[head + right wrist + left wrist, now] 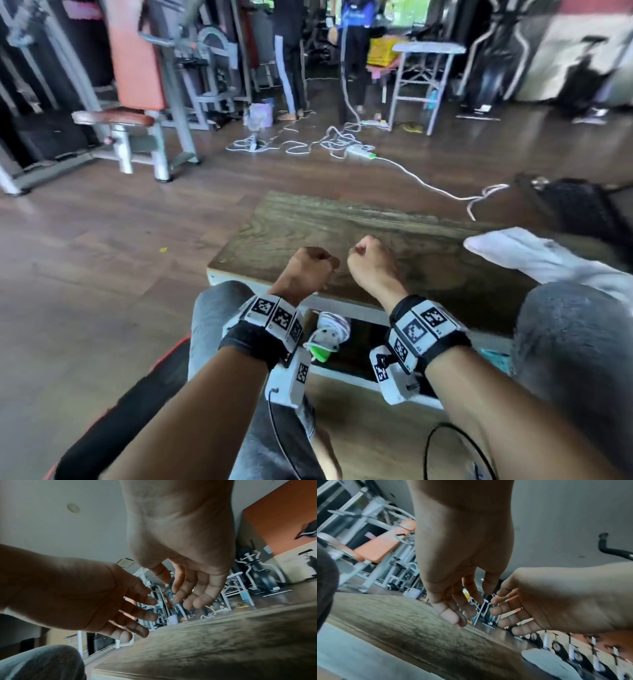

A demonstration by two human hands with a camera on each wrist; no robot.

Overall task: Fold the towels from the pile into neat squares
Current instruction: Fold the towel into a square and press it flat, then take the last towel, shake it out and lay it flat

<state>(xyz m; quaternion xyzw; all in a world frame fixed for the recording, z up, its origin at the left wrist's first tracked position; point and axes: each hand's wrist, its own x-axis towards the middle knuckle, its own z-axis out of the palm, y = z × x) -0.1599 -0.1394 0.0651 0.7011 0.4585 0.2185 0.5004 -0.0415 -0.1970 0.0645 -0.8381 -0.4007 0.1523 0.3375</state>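
Observation:
A pile of white towels lies at the right end of the low wooden table; it also shows as a pale heap of towels in the left wrist view. Both hands hang side by side above the table's near middle, apart from the pile. My left hand holds nothing, and its fingers droop loosely curled toward the wood. My right hand is just to its right and equally empty, fingers relaxed and pointing down. The two hands do not touch each other or the table.
My knees in grey trousers flank the table's near edge. A power strip sits on the shelf under the table. White cables trail over the floor beyond. A gym machine stands at far left, and people stand at the back.

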